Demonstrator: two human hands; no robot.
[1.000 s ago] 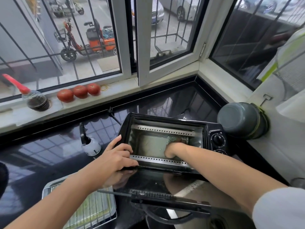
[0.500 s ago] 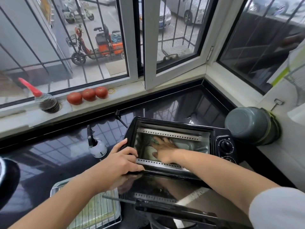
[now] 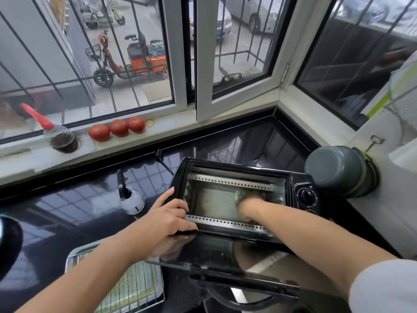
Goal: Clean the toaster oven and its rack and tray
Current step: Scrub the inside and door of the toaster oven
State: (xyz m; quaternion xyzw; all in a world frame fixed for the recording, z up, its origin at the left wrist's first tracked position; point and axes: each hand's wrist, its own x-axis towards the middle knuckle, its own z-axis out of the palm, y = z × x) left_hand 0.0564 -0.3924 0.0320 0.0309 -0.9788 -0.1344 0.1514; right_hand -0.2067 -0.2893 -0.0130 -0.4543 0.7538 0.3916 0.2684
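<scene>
Left hand (image 3: 168, 219) grips the front left corner of the toaster oven (image 3: 246, 199), fingers curled over the edge of its mouth, thumb up along the side. From my remote seat I see the right hand (image 3: 249, 205) reaching deep inside the oven, on its floor toward the right; it is blurred there, and I cannot tell whether it is clenched or holding anything. The oven sits on a glossy black counter (image 3: 67, 206) in the corner of a kitchen, its glass door (image 3: 216, 254) dropped flat toward me. Its rack (image 3: 133, 288) lies in the tray (image 3: 72, 258) on the counter just left of the door. A white spray bottle (image 3: 132, 199) stands near the oven's left side. Three tomatoes (image 3: 117, 128) and a red-capped bottle (image 3: 59, 136) line the pale window sill (image 3: 20, 162), below barred windows. A grey pot (image 3: 338, 170) rests at right
</scene>
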